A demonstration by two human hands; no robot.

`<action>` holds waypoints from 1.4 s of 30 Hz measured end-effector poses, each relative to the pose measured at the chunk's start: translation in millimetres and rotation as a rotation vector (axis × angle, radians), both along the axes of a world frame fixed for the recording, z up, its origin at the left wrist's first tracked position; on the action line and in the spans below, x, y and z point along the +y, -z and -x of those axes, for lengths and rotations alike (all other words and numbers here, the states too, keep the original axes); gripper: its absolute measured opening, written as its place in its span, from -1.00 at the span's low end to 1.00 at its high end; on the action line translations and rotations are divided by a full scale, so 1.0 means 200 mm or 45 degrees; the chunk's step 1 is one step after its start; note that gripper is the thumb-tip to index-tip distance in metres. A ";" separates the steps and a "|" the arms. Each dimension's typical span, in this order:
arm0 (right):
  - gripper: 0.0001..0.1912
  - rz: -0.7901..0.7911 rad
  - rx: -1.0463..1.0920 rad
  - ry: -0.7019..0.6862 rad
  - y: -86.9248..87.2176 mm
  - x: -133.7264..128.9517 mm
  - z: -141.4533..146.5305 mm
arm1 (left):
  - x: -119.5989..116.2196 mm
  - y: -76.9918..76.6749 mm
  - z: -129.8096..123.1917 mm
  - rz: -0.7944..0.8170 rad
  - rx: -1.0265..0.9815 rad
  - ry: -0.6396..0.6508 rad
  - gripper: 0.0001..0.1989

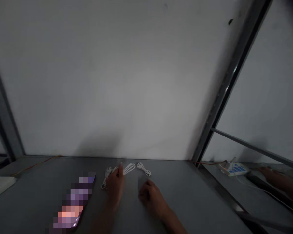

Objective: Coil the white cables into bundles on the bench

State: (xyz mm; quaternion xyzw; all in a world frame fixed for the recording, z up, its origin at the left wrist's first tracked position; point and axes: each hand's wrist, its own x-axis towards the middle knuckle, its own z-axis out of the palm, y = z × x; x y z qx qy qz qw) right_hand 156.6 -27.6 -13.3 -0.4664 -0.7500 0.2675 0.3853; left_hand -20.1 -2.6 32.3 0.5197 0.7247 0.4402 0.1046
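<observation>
My left hand [116, 182] is over the coiled white cables at the back of the grey tabletop, its thumb upward and its fingers closed. White cable loops [129, 168] come out on its right side, and a further white coil [106, 177] shows on its left. Another bundled white cable [144, 169] lies apart, just right of these loops. Nearer to me, my right hand [151, 196] is low over the tabletop with curled fingers. What they may hold is hidden.
A phone-like slab [74, 204] with a blurred-out screen lies on the left. A white box [1, 187] with a thin wire is at the far left edge. Metal posts [219, 100] frame the white wall. Beyond the right post are a power strip [234, 169] and another person's arm [280, 182].
</observation>
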 end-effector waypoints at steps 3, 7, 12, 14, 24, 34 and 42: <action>-0.82 -0.036 -0.115 0.034 0.03 -0.02 0.03 | -0.01 0.00 -0.01 -0.001 -0.025 0.000 -0.51; -0.88 -0.160 -0.005 0.071 0.07 -0.02 0.04 | -0.03 0.00 -0.07 -0.014 -0.057 0.054 -0.53; -0.84 0.087 0.471 0.167 0.06 0.03 0.03 | -0.07 0.02 -0.15 -0.164 -0.196 0.238 -0.53; -0.78 0.240 0.677 0.111 0.03 0.05 0.03 | -0.09 0.03 -0.19 -0.237 -0.251 0.346 -0.53; -0.93 0.374 1.026 -0.033 -0.01 0.01 0.04 | -0.14 0.12 -0.33 -0.180 -0.216 0.511 -0.68; -0.97 0.542 1.170 -0.180 -0.08 0.00 0.06 | -0.13 0.09 -0.28 -0.205 -0.111 0.552 -0.61; -0.82 0.674 1.340 -0.286 -0.08 -0.01 0.06 | -0.09 0.13 -0.23 -0.366 0.138 0.415 -0.59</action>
